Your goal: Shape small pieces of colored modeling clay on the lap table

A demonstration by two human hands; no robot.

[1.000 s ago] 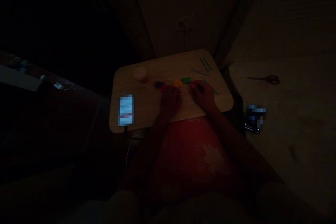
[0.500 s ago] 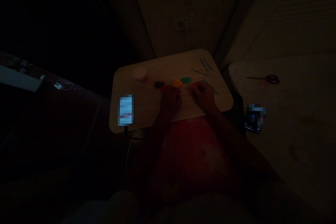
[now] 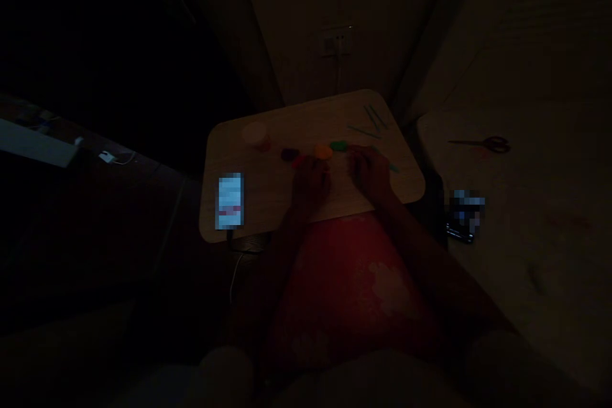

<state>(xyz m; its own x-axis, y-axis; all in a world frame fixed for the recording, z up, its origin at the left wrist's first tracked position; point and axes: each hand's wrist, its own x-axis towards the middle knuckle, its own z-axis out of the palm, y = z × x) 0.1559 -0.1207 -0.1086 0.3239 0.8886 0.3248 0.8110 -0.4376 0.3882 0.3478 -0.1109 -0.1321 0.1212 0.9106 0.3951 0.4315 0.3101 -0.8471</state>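
Note:
In dim light, my left hand (image 3: pixel 312 182) rests low over the small wooden table (image 3: pixel 268 201), its fingers curled in and closed. What they grip is too dark to make out. A red lump (image 3: pixel 297 161), apparently modelling clay, shows just beyond its fingers. My right hand (image 3: pixel 371 172) is a little to the right, fingers bent downward and closed, their contents hidden. Beyond the hands lie a dark lump (image 3: pixel 289 154), an orange lump (image 3: pixel 322 152) and a green lump (image 3: pixel 339 146). One teal stick (image 3: pixel 393 167) pokes out beside my right hand.
A lidded tub (image 3: pixel 256 136) stands at the table's back left, a lit phone (image 3: pixel 229 201) at its front left. Several thin teal sticks (image 3: pixel 364 132) lie back right. Scissors (image 3: pixel 495 144) and another phone (image 3: pixel 461 229) rest on the pale surface to the right.
My right hand's fingers have shifted and turned downward; the small red bit seen at their tips is now out of sight. My left hand stays almost in place.

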